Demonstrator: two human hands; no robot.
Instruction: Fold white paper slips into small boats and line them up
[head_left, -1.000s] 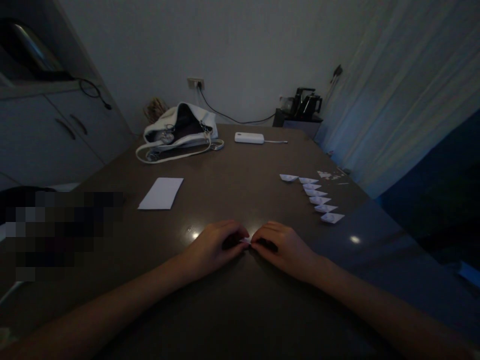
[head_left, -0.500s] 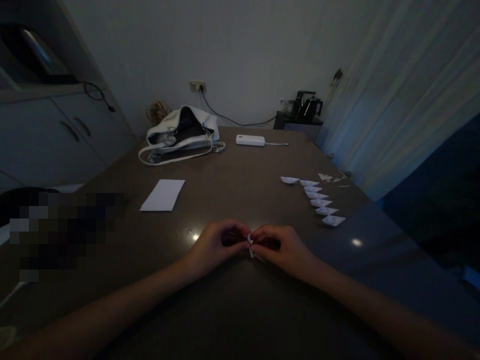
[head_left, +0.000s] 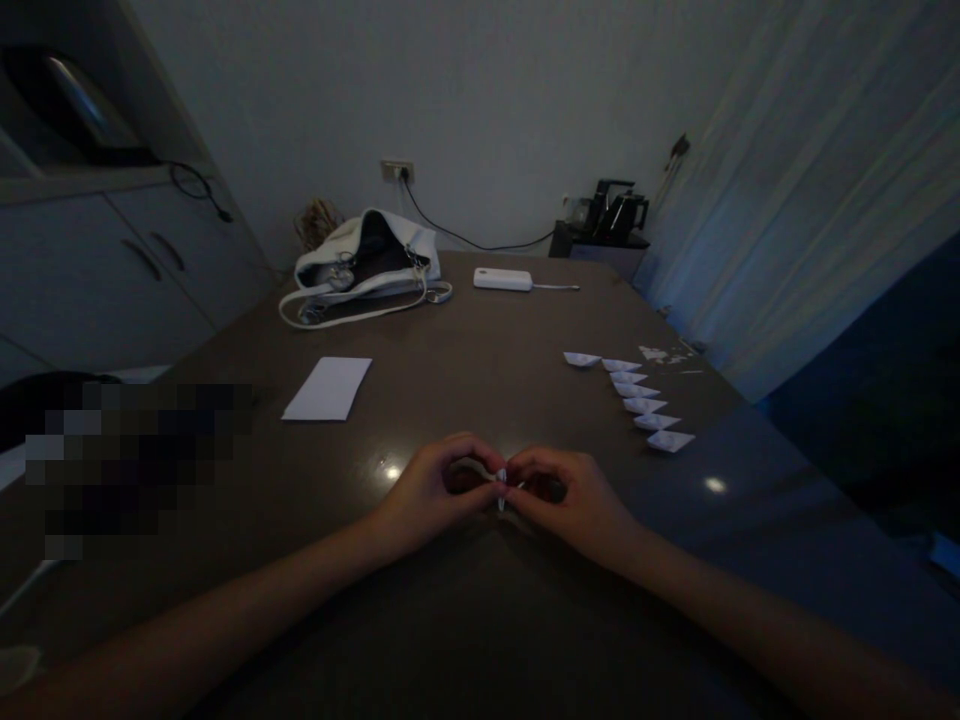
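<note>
moved: small folded paper [head_left: 502,504], turned from sideways to upright between the fingertips since a second ago
folded paper's place: nearer the wearer than the white paper stack [head_left: 328,389], off to its right
left hand [head_left: 429,497]: thumb and fingertips pinching the folded paper
right hand [head_left: 579,497]: thumb and fingertips closed on its other side
paper boats [head_left: 643,406]: slanting row on the worktop [head_left: 450,370], well right of the stack
handbag [head_left: 375,255]: behind the stack, gaping

Paper piece [head_left: 502,504] in front, sheets [head_left: 328,389] left, bag [head_left: 375,284] behind them, boats [head_left: 643,406] right, probably scraps [head_left: 654,354] alongside
</note>
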